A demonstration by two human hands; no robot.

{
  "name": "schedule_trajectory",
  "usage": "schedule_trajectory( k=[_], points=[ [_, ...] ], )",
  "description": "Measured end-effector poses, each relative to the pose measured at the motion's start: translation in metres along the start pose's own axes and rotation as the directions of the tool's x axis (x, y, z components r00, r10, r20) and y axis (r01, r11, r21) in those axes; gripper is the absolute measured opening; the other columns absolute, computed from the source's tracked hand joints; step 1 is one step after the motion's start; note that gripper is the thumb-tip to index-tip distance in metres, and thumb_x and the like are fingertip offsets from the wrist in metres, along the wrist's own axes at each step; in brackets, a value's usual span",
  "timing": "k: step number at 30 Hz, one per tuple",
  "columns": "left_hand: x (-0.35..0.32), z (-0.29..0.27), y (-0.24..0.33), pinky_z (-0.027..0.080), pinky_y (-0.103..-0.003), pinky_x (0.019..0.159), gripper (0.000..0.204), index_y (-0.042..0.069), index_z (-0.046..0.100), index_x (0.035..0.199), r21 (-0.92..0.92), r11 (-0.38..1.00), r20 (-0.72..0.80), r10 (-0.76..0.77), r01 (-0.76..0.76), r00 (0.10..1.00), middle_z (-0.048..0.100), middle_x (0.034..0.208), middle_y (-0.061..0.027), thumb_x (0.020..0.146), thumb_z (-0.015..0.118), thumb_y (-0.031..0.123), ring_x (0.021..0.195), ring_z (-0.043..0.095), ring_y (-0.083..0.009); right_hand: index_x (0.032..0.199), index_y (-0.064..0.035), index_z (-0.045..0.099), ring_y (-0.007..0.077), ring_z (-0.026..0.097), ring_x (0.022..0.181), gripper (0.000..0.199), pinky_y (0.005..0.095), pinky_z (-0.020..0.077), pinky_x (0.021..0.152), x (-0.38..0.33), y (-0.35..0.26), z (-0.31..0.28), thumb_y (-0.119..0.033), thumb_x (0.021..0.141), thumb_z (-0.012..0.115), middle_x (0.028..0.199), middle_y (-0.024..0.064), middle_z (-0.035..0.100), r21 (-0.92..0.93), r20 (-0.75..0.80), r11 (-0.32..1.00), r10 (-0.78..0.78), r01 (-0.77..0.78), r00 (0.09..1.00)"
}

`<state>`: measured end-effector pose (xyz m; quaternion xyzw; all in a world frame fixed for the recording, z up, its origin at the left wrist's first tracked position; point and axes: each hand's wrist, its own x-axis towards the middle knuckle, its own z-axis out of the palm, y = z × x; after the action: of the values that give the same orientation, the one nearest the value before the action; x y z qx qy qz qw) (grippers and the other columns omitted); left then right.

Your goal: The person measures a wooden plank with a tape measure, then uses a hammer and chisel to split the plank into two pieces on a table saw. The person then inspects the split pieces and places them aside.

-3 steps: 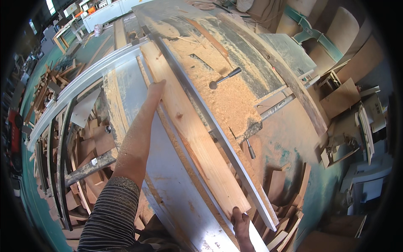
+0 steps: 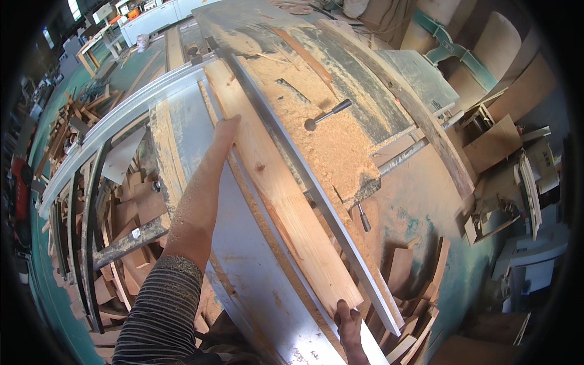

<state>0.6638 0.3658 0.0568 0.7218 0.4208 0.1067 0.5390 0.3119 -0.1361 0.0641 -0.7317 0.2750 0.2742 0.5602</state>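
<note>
A long wooden plank (image 2: 277,182) lies lengthwise on the grey counter (image 2: 255,267), tight against a metal rail (image 2: 304,176) bordering a sawdust heap (image 2: 316,121). The left hand (image 2: 225,131) presses flat, fingers together, on the plank's far stretch; the right hand (image 2: 350,322) clamps its near end at the counter's near edge.

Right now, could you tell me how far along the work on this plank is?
Done: sawdust heaped beyond the metal fence suggests earlier cuts. In hand: the left hand presses the plank against the fence; the right hand holds its near end. Left: the plank's whole length lies on the table.
</note>
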Motion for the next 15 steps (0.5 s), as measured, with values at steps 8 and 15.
schedule_trajectory(
  k=[8, 15],
  points=[
    [0.021, -0.001, -0.003, 0.060, -0.047, 0.069, 0.056, -0.003, 0.067, 0.121, 0.003, 1.000, 0.009, 0.017, -0.017, 1.000, 0.072, 0.106, -0.0154, 0.086, 0.068, 0.042, 0.091, 0.072, -0.0305, 0.068, 0.0008, 0.065, 0.0109, 0.047, 0.055, 0.063, 0.0297, 0.0342, 0.052, 0.003, -0.009, 0.006, -0.055, 0.097, 0.064, 0.059, 0.0024, 0.054, -0.008, 0.003, 1.000, 0.008, -0.008, 1.000],
    [0.034, -0.003, 0.000, 0.060, -0.046, 0.065, 0.057, -0.002, 0.067, 0.121, 0.018, 1.000, 0.003, 0.005, -0.005, 1.000, 0.073, 0.105, -0.0148, 0.086, 0.068, 0.043, 0.090, 0.072, -0.0299, 0.067, 0.0014, 0.064, 0.0111, 0.046, 0.054, 0.055, 0.0295, 0.0340, 0.053, 0.004, -0.022, 0.016, -0.045, 0.096, 0.066, 0.058, 0.0021, 0.053, 0.014, -0.027, 0.998, 0.060, -0.059, 0.998]
  ],
)
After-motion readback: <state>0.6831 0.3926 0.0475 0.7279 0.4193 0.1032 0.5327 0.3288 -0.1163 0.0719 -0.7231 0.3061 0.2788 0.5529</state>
